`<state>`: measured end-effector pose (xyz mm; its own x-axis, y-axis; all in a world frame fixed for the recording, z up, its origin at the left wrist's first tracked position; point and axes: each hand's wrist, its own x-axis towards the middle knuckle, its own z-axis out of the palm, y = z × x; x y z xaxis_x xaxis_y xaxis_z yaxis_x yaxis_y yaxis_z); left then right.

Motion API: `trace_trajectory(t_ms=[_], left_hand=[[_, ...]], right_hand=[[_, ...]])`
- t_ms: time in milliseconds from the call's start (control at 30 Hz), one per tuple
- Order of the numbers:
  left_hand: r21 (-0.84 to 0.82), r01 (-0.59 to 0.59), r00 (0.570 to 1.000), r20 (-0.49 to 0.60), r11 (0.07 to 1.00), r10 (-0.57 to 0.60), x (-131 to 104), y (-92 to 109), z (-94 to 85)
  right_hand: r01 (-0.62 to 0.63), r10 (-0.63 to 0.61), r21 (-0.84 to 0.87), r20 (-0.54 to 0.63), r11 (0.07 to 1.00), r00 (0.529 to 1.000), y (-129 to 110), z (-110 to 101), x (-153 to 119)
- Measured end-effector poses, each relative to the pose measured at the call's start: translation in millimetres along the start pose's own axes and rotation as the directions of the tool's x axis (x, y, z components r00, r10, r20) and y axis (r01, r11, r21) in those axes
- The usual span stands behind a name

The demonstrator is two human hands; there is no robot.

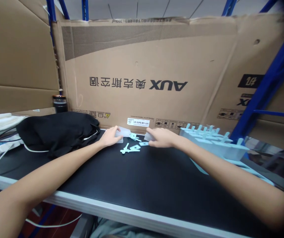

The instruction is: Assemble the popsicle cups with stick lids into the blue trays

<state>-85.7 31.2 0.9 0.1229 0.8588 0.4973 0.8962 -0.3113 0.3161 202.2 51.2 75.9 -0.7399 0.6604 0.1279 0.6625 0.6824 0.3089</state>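
Observation:
My left hand [109,137] is closed around a translucent plastic mould piece [124,132] over the far middle of the black table. Facing it, my right hand [163,137] grips another translucent piece [148,136], mostly covered by the fingers. Several pale blue ice-pop sticks with flat lid-like ends [135,147] lie loose on the tabletop between and in front of the hands. One blue stick [133,136] is right beside the left piece; I cannot tell whether they touch.
At the right stands a pale blue ice-pop mould set [213,145] with upright sticks, near my right forearm. A black cloth [57,130] and white cables lie left on the table [132,185]. Behind rises a large cardboard panel [137,59]; a dark jar [60,103] stands back left.

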Motion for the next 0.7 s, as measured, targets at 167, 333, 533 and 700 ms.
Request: trace_trajectory(t_ms=[167, 333, 533, 700], left_hand=[[0.108, -0.081, 0.993, -0.080, 0.991, 0.090, -7, 20, -17.5], [-0.052, -0.486, 0.833, 0.276, 0.872, 0.480, -18, 56, -34.7], [-0.092, -0.534, 0.760, 0.384, 0.840, 0.525, -23, 67, -24.2], [-0.078, -0.525, 0.813, 0.248, 0.848, 0.527, -22, 61, -7.5]], right_hand=[[-0.013, 0.012, 0.026, 0.052, 1.000, 0.999, 1, 2, 12], [0.022, -0.048, 0.155, 0.168, 0.988, 0.985, 8, 10, 29], [0.050, -0.081, 0.228, 0.130, 0.972, 0.988, 17, 23, 11], [0.095, -0.161, 0.324, 0.183, 0.941, 0.970, 20, 8, -9]])
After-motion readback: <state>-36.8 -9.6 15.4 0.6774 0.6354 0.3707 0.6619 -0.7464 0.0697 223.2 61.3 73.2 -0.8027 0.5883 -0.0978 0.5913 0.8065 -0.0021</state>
